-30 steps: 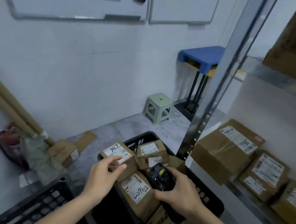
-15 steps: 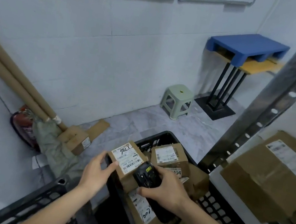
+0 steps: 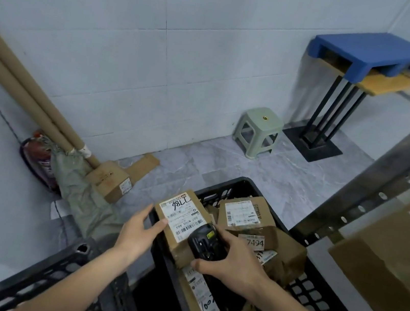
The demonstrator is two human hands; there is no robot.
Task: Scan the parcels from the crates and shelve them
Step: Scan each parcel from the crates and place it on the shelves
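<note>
My left hand [image 3: 138,231] grips the small parcel [image 3: 183,226] by its near edge; it looks light and stiff, while my right hand [image 3: 231,263] grips the scanner [image 3: 207,241] just beside

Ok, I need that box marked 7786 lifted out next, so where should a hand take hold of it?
Grip the box by its two long side faces, coming from above on the left. It lies tilted, label up, on the other parcels in the crate; the left hand already holds its left edge, and the scanner in the right hand covers its right end.
</note>
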